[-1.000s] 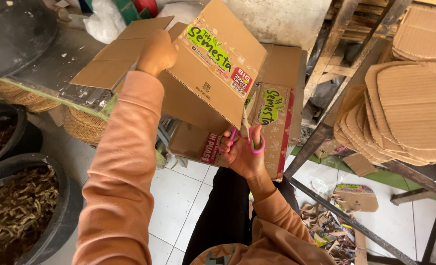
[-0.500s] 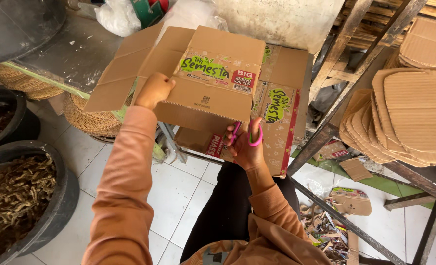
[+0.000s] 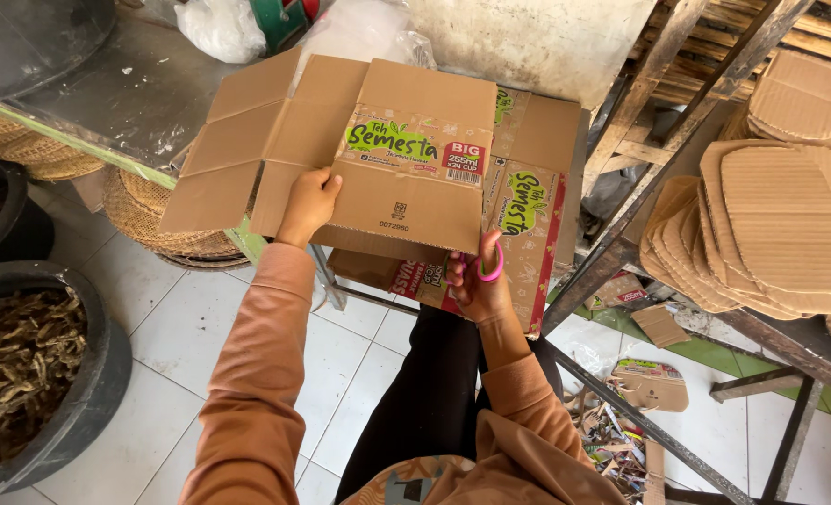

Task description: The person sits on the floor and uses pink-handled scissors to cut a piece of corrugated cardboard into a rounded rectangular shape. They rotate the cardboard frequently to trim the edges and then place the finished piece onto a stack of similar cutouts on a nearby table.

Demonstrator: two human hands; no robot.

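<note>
My left hand [image 3: 308, 204] grips the lower left edge of a flattened brown cardboard box [image 3: 378, 150] with green and red printing, held up in front of me. My right hand [image 3: 476, 285] is below the box's lower right edge, with its fingers through the pink handles of a pair of scissors [image 3: 488, 266]; the blades are hidden behind the cardboard. More printed cardboard [image 3: 528, 224] stands behind the held box.
Stacks of rounded corrugated cardboard cut-outs [image 3: 771, 234] lie on a metal frame [image 3: 640, 234] at right. Black tubs [image 3: 70, 374] with dried material stand on the white tile floor at left. Woven baskets [image 3: 154, 224] sit under a grey table [image 3: 107, 103]. Cardboard scraps [image 3: 640, 393] litter the floor.
My left hand has brought the box down from a tilted, raised position and turned it flatter towards me. My right hand with the scissors has stayed under its lower edge.
</note>
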